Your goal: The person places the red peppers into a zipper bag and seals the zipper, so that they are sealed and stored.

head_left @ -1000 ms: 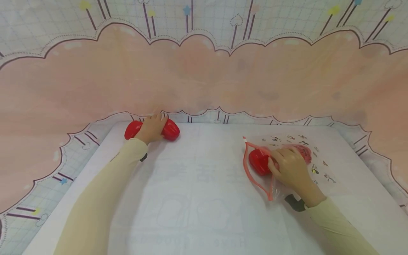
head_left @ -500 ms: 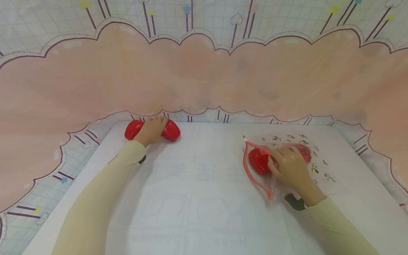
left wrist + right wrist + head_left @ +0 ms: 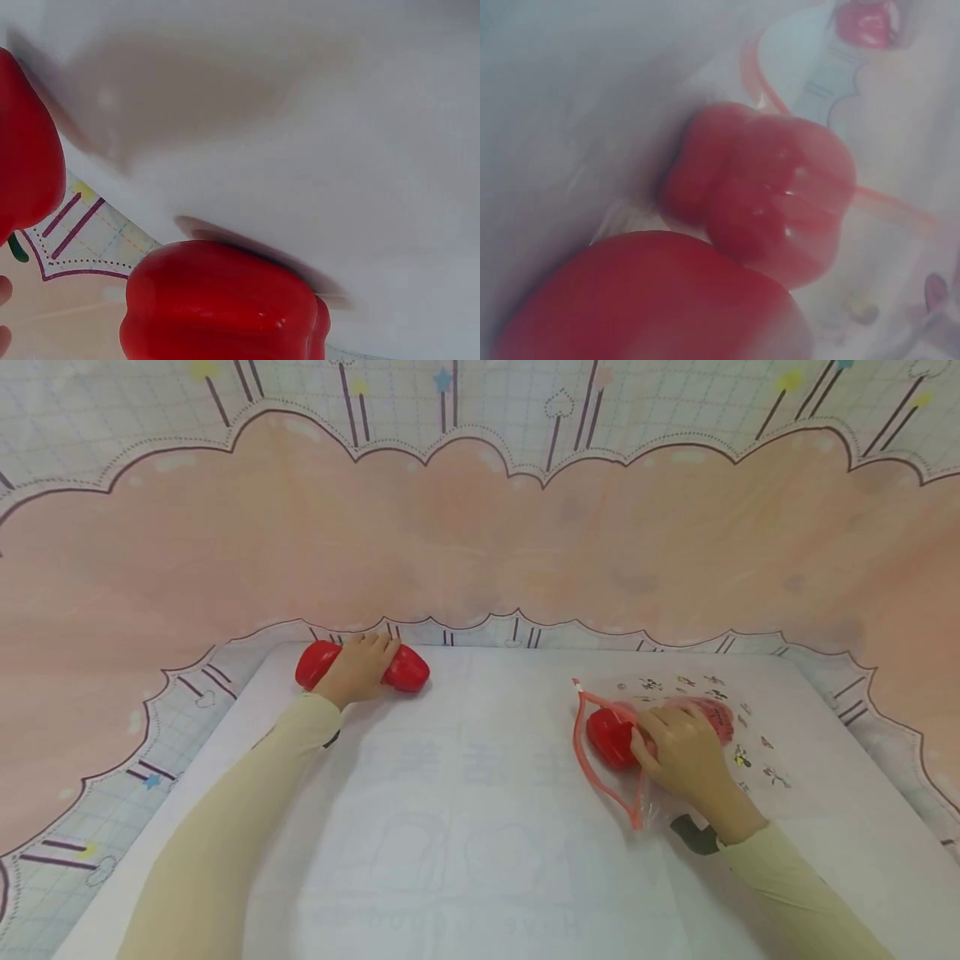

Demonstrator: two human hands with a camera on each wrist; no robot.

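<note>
Two red bell peppers lie at the table's far left in the head view, a left pepper (image 3: 315, 663) and a right pepper (image 3: 407, 669). Between them is my left hand (image 3: 357, 668), its fingers curled over the right pepper's near end. In the left wrist view, fingertips (image 3: 4, 315) show at the left edge beside that stemmed pepper (image 3: 26, 157). My right hand (image 3: 678, 752) grips a clear plastic zip bag (image 3: 757, 768) with an orange-rimmed mouth. A red bell pepper (image 3: 611, 739) sits at the mouth; the right wrist view shows another pepper (image 3: 652, 307) beside it, hazy through plastic.
The white table (image 3: 450, 827) has faint print showing through its cover. A peach-and-white patterned cloth (image 3: 480, 543) hangs behind the far edge and down the sides. The bag's mouth faces left, with its printed body spread to the right.
My left fingers, first spread and raised, have come down around the right pepper, which has shifted very slightly right. The right hand and bag stay in place.
</note>
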